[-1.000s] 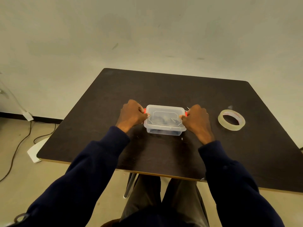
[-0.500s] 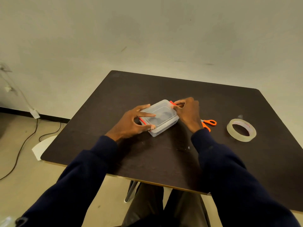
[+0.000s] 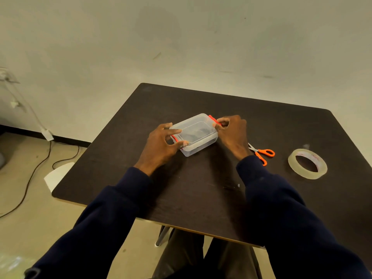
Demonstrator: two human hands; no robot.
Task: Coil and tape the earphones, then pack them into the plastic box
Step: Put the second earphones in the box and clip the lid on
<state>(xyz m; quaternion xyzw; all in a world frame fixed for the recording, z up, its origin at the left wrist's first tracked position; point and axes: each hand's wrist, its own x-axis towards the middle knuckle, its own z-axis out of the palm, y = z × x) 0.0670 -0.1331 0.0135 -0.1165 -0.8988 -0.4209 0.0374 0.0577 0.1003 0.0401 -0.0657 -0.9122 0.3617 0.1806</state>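
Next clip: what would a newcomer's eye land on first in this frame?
The clear plastic box at mid-table stands out first, lid on, with the left hand and the right hand gripping its two ends at the orange latches. Next come the orange-handled scissors just right of the right wrist. The tape roll lies flat further right on the dark table.

Clear smooth plastic box [image 3: 196,135], matt dark wood-look table [image 3: 201,188], glossy translucent tape roll [image 3: 307,164]
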